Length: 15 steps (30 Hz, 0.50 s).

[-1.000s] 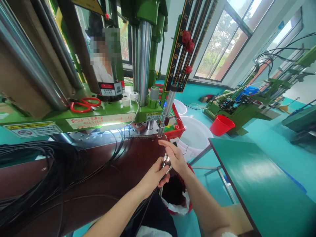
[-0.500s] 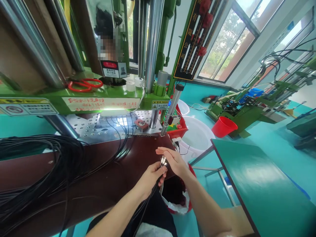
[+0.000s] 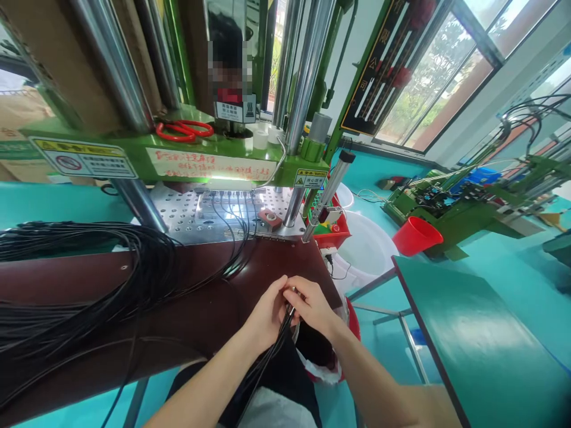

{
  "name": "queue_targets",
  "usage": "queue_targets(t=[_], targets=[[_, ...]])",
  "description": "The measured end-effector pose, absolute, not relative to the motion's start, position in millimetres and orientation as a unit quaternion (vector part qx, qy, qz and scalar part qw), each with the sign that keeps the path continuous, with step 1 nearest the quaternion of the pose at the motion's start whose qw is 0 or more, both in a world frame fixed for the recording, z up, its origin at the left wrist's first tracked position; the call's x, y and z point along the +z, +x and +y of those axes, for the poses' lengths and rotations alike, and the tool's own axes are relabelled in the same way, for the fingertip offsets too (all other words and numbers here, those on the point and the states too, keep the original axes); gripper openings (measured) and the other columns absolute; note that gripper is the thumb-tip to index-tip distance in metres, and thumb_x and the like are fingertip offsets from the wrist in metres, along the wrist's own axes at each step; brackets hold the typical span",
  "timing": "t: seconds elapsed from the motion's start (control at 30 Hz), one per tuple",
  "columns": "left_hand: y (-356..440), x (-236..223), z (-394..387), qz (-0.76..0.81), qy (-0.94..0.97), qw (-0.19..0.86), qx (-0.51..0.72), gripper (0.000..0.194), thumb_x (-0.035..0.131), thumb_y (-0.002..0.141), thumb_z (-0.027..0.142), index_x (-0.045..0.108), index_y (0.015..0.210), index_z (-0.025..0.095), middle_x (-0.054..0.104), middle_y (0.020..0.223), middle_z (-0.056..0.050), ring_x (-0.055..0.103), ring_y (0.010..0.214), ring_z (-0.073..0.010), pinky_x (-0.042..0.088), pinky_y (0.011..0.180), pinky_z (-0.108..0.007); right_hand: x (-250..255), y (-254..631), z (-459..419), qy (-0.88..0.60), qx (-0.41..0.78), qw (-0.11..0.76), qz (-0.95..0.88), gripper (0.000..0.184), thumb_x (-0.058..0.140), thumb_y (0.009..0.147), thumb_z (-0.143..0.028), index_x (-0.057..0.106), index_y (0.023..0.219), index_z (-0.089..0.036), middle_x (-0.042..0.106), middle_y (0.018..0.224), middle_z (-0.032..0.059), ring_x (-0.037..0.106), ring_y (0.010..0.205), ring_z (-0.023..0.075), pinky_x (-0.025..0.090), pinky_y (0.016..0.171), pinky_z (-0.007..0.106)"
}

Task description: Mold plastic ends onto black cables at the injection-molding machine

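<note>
Close together over the bench's front edge, my left hand (image 3: 267, 315) and my right hand (image 3: 316, 308) are both closed around the end of a bundle of black cables (image 3: 277, 345). A little shiny metal shows between the fingers, but the cable tips are mostly hidden. From my hands the cables hang down over my lap. More black cables (image 3: 147, 267) lie in a thick coil on the brown bench (image 3: 254, 258) to the left. Several of these run into a clear mould (image 3: 223, 205) on the press's perforated metal plate (image 3: 178, 211).
Red-handled scissors (image 3: 185, 131) rest on the green press beam (image 3: 134, 148). A lined bin (image 3: 328, 374) stands below my right hand. To the right are a green table (image 3: 482, 321), a red bucket (image 3: 417, 236) and a white tub (image 3: 370, 244). Someone's head shows behind the press.
My right hand, earlier flat against the metal cable ends, has curled round them. My left fingers have moved up to meet it, covering the ends. The camera view has shifted left.
</note>
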<state>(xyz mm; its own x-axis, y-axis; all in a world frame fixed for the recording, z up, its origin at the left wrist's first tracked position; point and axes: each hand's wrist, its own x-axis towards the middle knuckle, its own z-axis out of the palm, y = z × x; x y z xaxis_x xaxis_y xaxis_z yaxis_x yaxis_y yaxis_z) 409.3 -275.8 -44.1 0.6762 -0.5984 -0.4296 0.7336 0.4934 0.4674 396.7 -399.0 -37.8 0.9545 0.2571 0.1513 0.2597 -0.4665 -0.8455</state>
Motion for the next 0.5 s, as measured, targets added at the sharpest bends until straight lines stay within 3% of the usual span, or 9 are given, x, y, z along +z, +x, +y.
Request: queue_targets(t=[0.1, 0.23, 0.4, 0.5], targets=[[405, -39, -267, 0.058, 0.382, 0.845, -0.370, 0.028, 0.057, 0.073, 0.044, 0.046, 0.078, 0.018, 0.054, 0.062, 0.003, 0.052, 0.050, -0.0097, 0.042, 0.050, -0.024, -43, 396, -397, -0.865, -0.043, 0.480, -0.143, 0.022, 0.044, 0.087, -0.031, 0.056, 0.076, -0.017, 0.045, 0.077, 0.0005, 0.046, 0.056, 0.0084, 0.040, 0.044, 0.019], [396, -47, -256, -0.070, 0.504, 0.770, -0.385, 0.024, 0.067, 0.065, 0.026, 0.050, 0.078, 0.016, 0.058, 0.066, 0.002, 0.058, 0.058, -0.0107, 0.043, 0.057, -0.023, -41, 398, -397, -0.870, -0.093, 0.455, -0.164, 0.021, 0.046, 0.086, -0.028, 0.054, 0.069, -0.019, 0.044, 0.068, -0.0009, 0.046, 0.061, 0.0114, 0.039, 0.056, 0.024], [387, -68, -254, -0.085, 0.565, 0.700, -0.428, 0.031, 0.055, 0.073, 0.044, 0.048, 0.067, 0.015, 0.053, 0.052, 0.002, 0.047, 0.037, -0.0072, 0.031, 0.039, -0.020, -29, 406, -397, -0.880, -0.054, 0.438, -0.176, 0.020, 0.047, 0.086, -0.027, 0.058, 0.071, -0.019, 0.049, 0.067, -0.0004, 0.048, 0.063, 0.0121, 0.040, 0.060, 0.025], [387, -69, -258, -0.068, 0.549, 0.714, -0.429, 0.036, 0.052, 0.073, 0.051, 0.048, 0.070, 0.015, 0.051, 0.050, 0.003, 0.043, 0.034, -0.0063, 0.030, 0.035, -0.019, -22, 409, -399, -0.872, -0.003, 0.449, -0.193, 0.021, 0.043, 0.087, -0.025, 0.063, 0.088, -0.017, 0.058, 0.080, 0.0032, 0.055, 0.071, 0.0131, 0.045, 0.066, 0.026]])
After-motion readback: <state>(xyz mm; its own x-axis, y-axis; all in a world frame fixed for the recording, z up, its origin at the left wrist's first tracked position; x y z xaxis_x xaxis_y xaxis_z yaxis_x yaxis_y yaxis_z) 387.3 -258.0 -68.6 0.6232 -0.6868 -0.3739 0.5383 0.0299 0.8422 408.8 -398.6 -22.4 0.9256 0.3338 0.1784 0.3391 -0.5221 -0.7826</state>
